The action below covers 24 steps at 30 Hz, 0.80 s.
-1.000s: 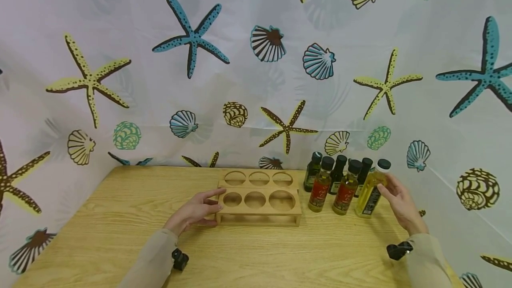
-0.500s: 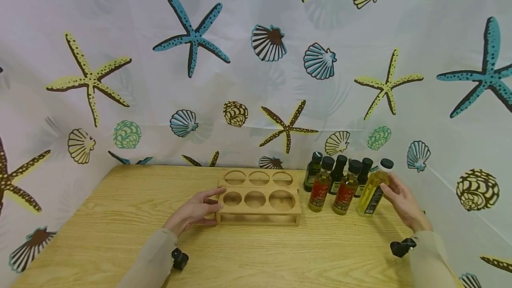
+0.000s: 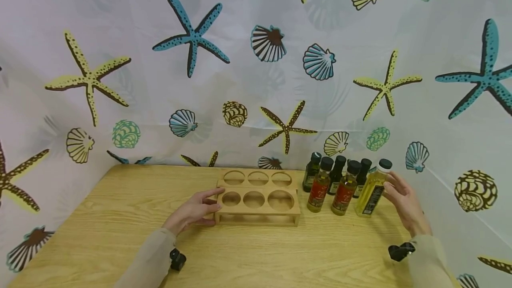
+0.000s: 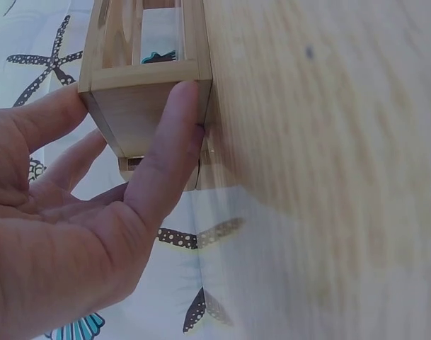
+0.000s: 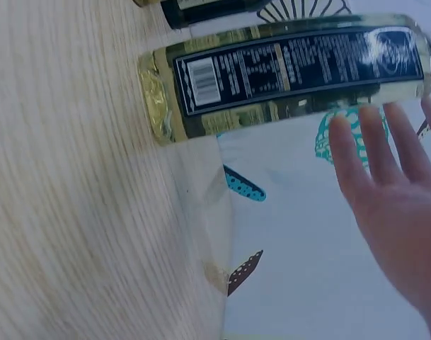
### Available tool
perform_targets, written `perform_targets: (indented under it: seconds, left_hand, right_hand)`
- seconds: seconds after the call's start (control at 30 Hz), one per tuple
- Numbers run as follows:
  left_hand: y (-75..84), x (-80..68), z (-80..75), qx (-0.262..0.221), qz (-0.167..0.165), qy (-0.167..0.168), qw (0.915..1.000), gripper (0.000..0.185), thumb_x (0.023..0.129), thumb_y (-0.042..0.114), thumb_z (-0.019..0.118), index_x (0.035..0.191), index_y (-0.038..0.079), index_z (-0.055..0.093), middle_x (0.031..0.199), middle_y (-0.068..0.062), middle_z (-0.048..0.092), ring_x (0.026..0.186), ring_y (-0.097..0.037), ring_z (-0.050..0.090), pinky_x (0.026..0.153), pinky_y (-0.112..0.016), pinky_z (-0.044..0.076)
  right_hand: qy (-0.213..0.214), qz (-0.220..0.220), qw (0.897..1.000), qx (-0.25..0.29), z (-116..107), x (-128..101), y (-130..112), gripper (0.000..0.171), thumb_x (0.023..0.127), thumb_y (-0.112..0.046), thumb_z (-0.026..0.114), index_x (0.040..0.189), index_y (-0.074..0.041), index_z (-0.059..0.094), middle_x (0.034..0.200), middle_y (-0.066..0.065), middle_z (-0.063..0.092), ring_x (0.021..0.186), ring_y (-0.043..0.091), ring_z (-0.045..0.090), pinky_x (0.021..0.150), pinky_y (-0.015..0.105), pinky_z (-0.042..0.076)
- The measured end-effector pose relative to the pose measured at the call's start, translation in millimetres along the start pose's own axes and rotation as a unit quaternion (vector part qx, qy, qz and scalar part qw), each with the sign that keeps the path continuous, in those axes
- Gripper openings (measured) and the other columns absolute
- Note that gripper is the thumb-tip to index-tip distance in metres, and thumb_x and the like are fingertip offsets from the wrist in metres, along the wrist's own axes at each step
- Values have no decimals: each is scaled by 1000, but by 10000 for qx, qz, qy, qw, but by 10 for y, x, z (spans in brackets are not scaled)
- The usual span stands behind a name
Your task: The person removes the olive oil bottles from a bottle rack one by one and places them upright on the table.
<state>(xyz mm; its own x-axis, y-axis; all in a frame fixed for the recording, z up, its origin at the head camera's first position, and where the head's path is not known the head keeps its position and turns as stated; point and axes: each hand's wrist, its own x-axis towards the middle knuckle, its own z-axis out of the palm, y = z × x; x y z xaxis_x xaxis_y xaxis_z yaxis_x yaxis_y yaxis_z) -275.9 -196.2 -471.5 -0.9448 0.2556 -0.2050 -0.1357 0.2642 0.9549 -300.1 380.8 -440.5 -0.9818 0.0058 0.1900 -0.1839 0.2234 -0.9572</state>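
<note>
A light wooden rack [image 3: 256, 211] with two tiers of round holes stands mid-table. Against its left end my left hand [image 3: 195, 208] rests lightly; in the left wrist view the thumb [image 4: 169, 145] lies along the end panel and the fingers spread by its other edge. To the right, a tall bottle of yellow oil [image 3: 368, 197] with a black cap and dark label stands on the table. My right hand [image 3: 406, 203] is at that bottle's upper right side, fingers fairly straight, not wrapped round it. In the right wrist view the fingertips [image 5: 371, 117] are close to the bottle; contact is unclear.
Two red-labelled bottles [image 3: 318, 190] stand between the rack and the oil bottle. Several dark green bottles, one at the back left [image 3: 311, 172], stand behind them. A patterned cloth [image 3: 224, 83] with starfish and shells hangs behind and beside the wooden table [image 3: 256, 257].
My right thumb has come off the oil bottle's front to its right edge, and the hand has loosened slightly rightward. The left hand and the rack have stayed in place.
</note>
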Motion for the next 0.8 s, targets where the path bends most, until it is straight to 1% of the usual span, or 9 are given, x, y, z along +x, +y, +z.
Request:
perform_targets:
  seconds: [0.07, 0.1, 0.17, 0.33, 0.43, 0.5, 0.63, 0.73, 0.8]
  left_hand:
    - [2, 10, 4, 71, 0, 55, 10000, 57, 99, 14, 58, 152, 22, 39, 143, -28, 39, 129, -41, 48, 85, -46, 58]
    - [9, 11, 8, 114, 18, 68, 9999, 56, 100, 14, 58, 152, 22, 39, 143, -27, 40, 128, -41, 48, 85, -46, 58]
    - [30, 1, 20, 234, 70, 73, 9997, 56, 99, 13, 58, 152, 20, 40, 142, -26, 42, 128, -39, 49, 88, -47, 56]
    - [60, -29, 62, 602, 357, 98, 9975, 54, 99, 11, 57, 151, 13, 40, 143, -25, 45, 127, -36, 48, 92, -49, 51]
    - [58, -33, 77, 795, 466, 250, 9954, 53, 99, 10, 57, 150, 12, 42, 144, -24, 46, 130, -38, 46, 95, -51, 48]
    - [63, -42, 81, 902, 478, 350, 9942, 52, 99, 11, 57, 149, 11, 43, 146, -23, 45, 134, -40, 42, 100, -56, 44]
    - [80, -63, 88, 1017, 456, 482, 9926, 53, 99, 18, 58, 149, 11, 43, 146, -24, 44, 136, -41, 40, 104, -59, 41]
    - [92, -88, 92, 1028, 403, 568, 9923, 55, 100, 24, 59, 150, 10, 41, 145, -23, 46, 134, -40, 43, 103, -58, 41]
    - [100, -106, 99, 1021, 374, 600, 9923, 57, 100, 28, 58, 151, 9, 39, 144, -22, 47, 132, -39, 45, 102, -57, 42]
  right_hand:
    - [440, -84, 9987, 237, 33, -9, -7, 64, 99, -30, 59, 154, -12, 31, 140, -6, 50, 120, 2, 49, 88, 12, 49]
    - [667, -107, 9973, 270, 49, -12, -9, 59, 98, -31, 61, 150, -12, 40, 129, -12, 54, 111, -3, 51, 84, 12, 51]
    - [1073, -18, 9940, 217, 81, -22, -23, 46, 96, -32, 63, 137, -13, 53, 112, -20, 57, 100, -3, 55, 79, 13, 53]
    - [1914, 462, 9802, 197, 186, -72, -105, 25, 93, -32, 67, 111, -15, 64, 88, -15, 59, 80, 5, 55, 65, 16, 52]
    - [2333, 439, 9703, 470, 286, -111, -164, 15, 93, -26, 69, 101, -14, 67, 77, -12, 58, 69, 6, 53, 58, 17, 51]
    - [2528, 398, 9652, 542, 361, -132, -197, 11, 92, -23, 70, 97, -13, 68, 72, -10, 58, 65, 8, 54, 54, 18, 50]
    - [2528, 480, 9639, 683, 513, -169, -250, 13, 93, -21, 69, 99, -10, 68, 70, -8, 60, 65, 9, 58, 54, 20, 51]
    - [2245, 700, 9688, 781, 653, -191, -288, 19, 94, -24, 67, 105, -8, 67, 73, -9, 62, 69, 9, 61, 59, 23, 54]
    - [2023, 809, 9734, 705, 750, -202, -316, 22, 95, -25, 66, 108, -8, 66, 75, -10, 64, 72, 8, 63, 62, 25, 56]
